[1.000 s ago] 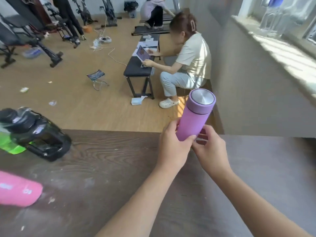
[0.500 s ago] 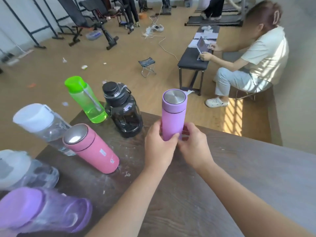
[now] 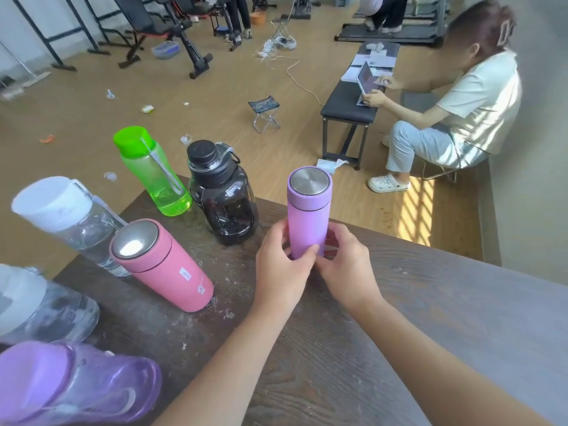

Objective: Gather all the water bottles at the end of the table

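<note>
While both my left hand (image 3: 284, 265) and right hand (image 3: 347, 265) clasp the lilac steel-capped cylindrical flask (image 3: 308, 210) low | fingers (image 3: 302, 256) wrapped round base | matte, rigid, probably grippy | dark plastic jug (image 3: 222, 198) just left.

— What sort of place is this?
— A gym or fitness room. Black folding weight benches (image 3: 172, 29) stand on the tan wood-look floor (image 3: 92, 118), and a black treadmill (image 3: 396, 33) sits beyond.
— Anything else?
— A person in a cream shirt (image 3: 473, 109) sits at a low black padded bench (image 3: 353, 103) using a tablet (image 3: 365, 79); white cables (image 3: 282, 53) trail across the floor.
</note>
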`<state>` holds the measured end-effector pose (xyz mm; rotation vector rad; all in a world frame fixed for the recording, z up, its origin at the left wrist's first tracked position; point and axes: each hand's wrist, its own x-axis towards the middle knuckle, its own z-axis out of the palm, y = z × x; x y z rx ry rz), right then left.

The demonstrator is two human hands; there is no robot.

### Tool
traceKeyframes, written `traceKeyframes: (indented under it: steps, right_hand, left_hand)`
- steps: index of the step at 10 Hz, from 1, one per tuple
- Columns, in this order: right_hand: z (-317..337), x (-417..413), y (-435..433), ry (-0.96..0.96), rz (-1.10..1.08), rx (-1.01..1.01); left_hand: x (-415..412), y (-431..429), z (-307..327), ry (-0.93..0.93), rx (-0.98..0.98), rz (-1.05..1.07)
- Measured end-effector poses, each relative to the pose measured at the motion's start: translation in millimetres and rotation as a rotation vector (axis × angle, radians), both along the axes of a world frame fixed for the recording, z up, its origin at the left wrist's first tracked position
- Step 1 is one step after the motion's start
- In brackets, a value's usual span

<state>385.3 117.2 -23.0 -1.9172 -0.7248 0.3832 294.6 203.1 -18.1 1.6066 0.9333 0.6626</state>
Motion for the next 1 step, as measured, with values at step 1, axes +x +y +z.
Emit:
traceKeyframes:
  steps: [1]
  right_hand:
    - [0.2, 3.9, -7.0, 0.015, 0.031, -0.016]
  left_hand:
    - [-7.1, -7.1, 1.5, -0.042, -0.009, -0.003]
